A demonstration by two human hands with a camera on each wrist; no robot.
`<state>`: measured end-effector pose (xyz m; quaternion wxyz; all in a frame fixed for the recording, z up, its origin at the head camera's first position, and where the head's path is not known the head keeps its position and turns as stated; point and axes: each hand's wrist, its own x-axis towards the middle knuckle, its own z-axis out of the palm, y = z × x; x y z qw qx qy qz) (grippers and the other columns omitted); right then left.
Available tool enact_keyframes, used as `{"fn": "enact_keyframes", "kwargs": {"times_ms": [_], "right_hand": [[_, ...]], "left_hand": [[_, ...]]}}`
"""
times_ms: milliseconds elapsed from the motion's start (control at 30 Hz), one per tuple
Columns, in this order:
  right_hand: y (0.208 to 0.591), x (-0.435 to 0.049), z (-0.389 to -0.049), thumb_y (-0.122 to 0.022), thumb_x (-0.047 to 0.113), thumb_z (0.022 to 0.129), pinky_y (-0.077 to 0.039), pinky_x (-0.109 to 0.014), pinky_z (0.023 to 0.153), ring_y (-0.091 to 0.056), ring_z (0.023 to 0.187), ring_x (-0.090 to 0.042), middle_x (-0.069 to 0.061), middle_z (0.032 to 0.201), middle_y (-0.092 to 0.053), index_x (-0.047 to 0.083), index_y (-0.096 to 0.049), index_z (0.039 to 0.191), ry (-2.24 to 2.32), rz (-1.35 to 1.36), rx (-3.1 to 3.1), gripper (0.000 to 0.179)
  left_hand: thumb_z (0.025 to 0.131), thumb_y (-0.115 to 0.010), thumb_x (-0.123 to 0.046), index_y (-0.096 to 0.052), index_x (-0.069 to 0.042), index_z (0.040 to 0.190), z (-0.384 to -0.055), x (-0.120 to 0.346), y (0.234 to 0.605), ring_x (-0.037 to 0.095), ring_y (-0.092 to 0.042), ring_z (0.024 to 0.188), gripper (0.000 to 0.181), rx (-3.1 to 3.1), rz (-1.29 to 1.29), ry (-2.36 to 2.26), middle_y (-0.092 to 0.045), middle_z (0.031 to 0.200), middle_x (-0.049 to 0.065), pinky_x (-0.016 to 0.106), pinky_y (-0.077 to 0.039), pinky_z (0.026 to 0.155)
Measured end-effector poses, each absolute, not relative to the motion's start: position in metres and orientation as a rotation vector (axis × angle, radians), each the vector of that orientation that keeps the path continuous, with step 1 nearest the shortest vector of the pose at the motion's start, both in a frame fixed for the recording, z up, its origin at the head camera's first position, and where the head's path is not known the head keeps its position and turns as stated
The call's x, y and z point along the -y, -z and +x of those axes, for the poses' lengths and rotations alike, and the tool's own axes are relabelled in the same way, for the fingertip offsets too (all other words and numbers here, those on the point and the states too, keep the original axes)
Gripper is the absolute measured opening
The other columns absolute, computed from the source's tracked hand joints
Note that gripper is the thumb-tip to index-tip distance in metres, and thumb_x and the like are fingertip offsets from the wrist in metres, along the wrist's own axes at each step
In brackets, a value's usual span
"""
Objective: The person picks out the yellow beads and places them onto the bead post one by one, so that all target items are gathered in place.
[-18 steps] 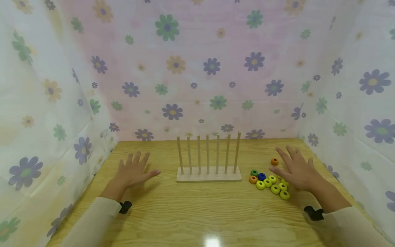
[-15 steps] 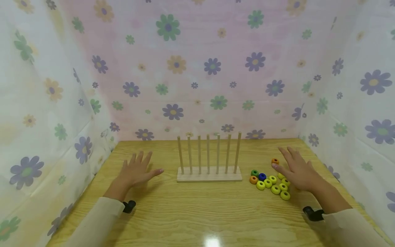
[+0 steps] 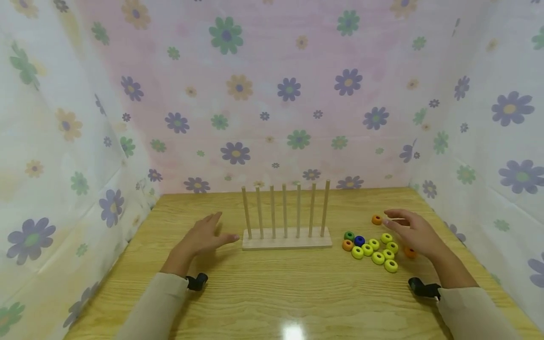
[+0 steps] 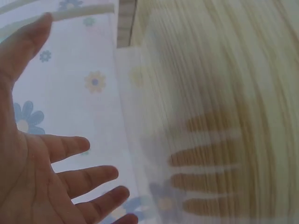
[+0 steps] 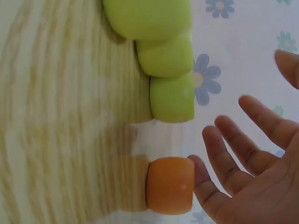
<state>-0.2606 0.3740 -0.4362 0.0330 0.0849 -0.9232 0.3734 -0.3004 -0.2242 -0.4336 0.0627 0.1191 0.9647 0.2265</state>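
Observation:
My left hand (image 3: 206, 236) hovers over the table just left of a wooden peg rack (image 3: 286, 240), thumb pointing at its base. In the left wrist view its fingers (image 4: 88, 179) are spread, with nothing in them. My right hand (image 3: 414, 231) is above the right side, thumb and fingertips close to an orange bead (image 3: 377, 219). Another orange bead (image 3: 410, 252) shows partly under the palm. Yellow beads (image 3: 378, 258) lie in front of the hand. The right wrist view shows relaxed, parted fingers beside an orange bead (image 5: 171, 185) on the wooden surface.
Several bare upright pegs (image 3: 284, 210) rise from the rack's base. Left of the yellow beads sit a green bead (image 3: 349, 235), a blue bead (image 3: 359, 241) and an orange bead (image 3: 347, 245). Flowered cloth (image 3: 263, 94) walls the wooden table (image 3: 272, 293) on three sides.
My left hand has moved right, closer to the rack. My right hand has turned and its fingers have drawn together near the far orange bead, uncovering yellow beads and another orange bead.

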Motion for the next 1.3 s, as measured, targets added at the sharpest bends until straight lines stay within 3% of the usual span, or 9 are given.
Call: {"fn": "enact_keyframes", "kwargs": {"times_ms": [167, 300, 533, 767, 867, 900, 1000, 1133, 1300], "right_hand": [[0.445, -0.384, -0.267, -0.058, 0.045, 0.106, -0.058, -0.037, 0.083, -0.062, 0.122, -0.042, -0.024, 0.143, -0.058, 0.006, -0.058, 0.146, -1.159, 0.245, 2.858, 0.055], [0.452, -0.391, -0.270, -0.061, 0.044, 0.105, -0.056, -0.029, 0.076, -0.067, 0.111, -0.028, -0.025, 0.144, -0.058, 0.008, -0.061, 0.144, -1.203, 0.202, 2.894, 0.053], [0.456, -0.393, -0.270, -0.061, 0.047, 0.104, -0.055, -0.033, 0.090, -0.056, 0.131, -0.042, -0.019, 0.145, -0.060, 0.009, -0.061, 0.145, -1.259, 0.241, 2.988, 0.056], [0.455, -0.398, -0.269, -0.056, 0.042, 0.107, -0.046, -0.061, 0.105, -0.048, 0.139, -0.047, -0.017, 0.149, -0.057, 0.011, -0.058, 0.148, -1.299, 0.353, 3.013, 0.051], [0.454, -0.401, -0.268, -0.053, 0.039, 0.109, -0.044, -0.064, 0.105, -0.047, 0.140, -0.047, -0.018, 0.150, -0.056, 0.012, -0.059, 0.147, -1.331, 0.381, 3.008, 0.048], [0.454, -0.401, -0.268, -0.052, 0.039, 0.109, -0.045, -0.063, 0.105, -0.048, 0.139, -0.045, -0.018, 0.150, -0.056, 0.012, -0.059, 0.147, -1.340, 0.388, 3.006, 0.047], [0.453, -0.403, -0.267, -0.052, 0.038, 0.110, -0.051, -0.048, 0.103, -0.055, 0.135, -0.016, -0.017, 0.151, -0.055, 0.014, -0.061, 0.146, -1.359, 0.398, 3.006, 0.044], [0.452, -0.404, -0.266, -0.051, 0.035, 0.110, -0.049, -0.022, 0.093, -0.046, 0.118, 0.019, -0.019, 0.153, -0.053, 0.012, -0.061, 0.146, -1.437, 0.410, 3.000, 0.044], [0.451, -0.406, -0.266, -0.051, 0.031, 0.110, -0.048, -0.017, 0.090, -0.043, 0.115, 0.022, -0.022, 0.154, -0.051, 0.010, -0.062, 0.144, -1.465, 0.402, 2.999, 0.042]], "left_hand": [[0.085, -0.072, -0.070, -0.024, -0.009, 0.165, -0.302, 0.212, 0.437, 0.047, -0.027, 0.153, 0.112, -2.838, 0.391, -0.875, -0.031, 0.166, 0.021, 0.068, -0.030, 0.117], [0.085, -0.082, -0.055, -0.028, -0.011, 0.165, -0.302, 0.200, 0.436, 0.043, -0.041, 0.146, 0.106, -2.760, 0.427, -1.008, -0.038, 0.163, 0.019, 0.062, -0.041, 0.112], [0.081, -0.091, -0.033, -0.035, -0.021, 0.163, -0.299, 0.188, 0.436, 0.037, -0.057, 0.131, 0.100, -2.711, 0.450, -1.130, -0.047, 0.157, 0.014, 0.052, -0.054, 0.098], [0.079, -0.092, -0.023, -0.050, -0.022, 0.156, -0.299, 0.181, 0.440, 0.029, -0.062, 0.121, 0.087, -2.724, 0.455, -1.116, -0.055, 0.152, 0.006, 0.044, -0.057, 0.089], [0.079, -0.092, -0.022, -0.052, -0.021, 0.154, -0.298, 0.179, 0.440, 0.024, -0.063, 0.117, 0.085, -2.713, 0.435, -1.106, -0.060, 0.146, 0.006, 0.042, -0.057, 0.088], [0.079, -0.092, -0.021, -0.052, -0.021, 0.154, -0.298, 0.178, 0.440, 0.024, -0.063, 0.117, 0.085, -2.706, 0.426, -1.110, -0.061, 0.145, 0.007, 0.043, -0.057, 0.089], [0.079, -0.092, -0.021, -0.051, -0.020, 0.155, -0.297, 0.178, 0.439, 0.027, -0.063, 0.121, 0.086, -2.703, 0.416, -1.113, -0.061, 0.144, 0.008, 0.047, -0.056, 0.094], [0.080, -0.091, -0.016, -0.050, -0.016, 0.155, -0.297, 0.177, 0.441, 0.031, -0.063, 0.126, 0.085, -2.692, 0.426, -1.124, -0.060, 0.145, 0.010, 0.049, -0.054, 0.100], [0.081, -0.090, -0.013, -0.054, -0.011, 0.151, -0.298, 0.177, 0.444, 0.032, -0.063, 0.126, 0.079, -2.689, 0.454, -1.109, -0.061, 0.144, 0.011, 0.047, -0.054, 0.102]]}}
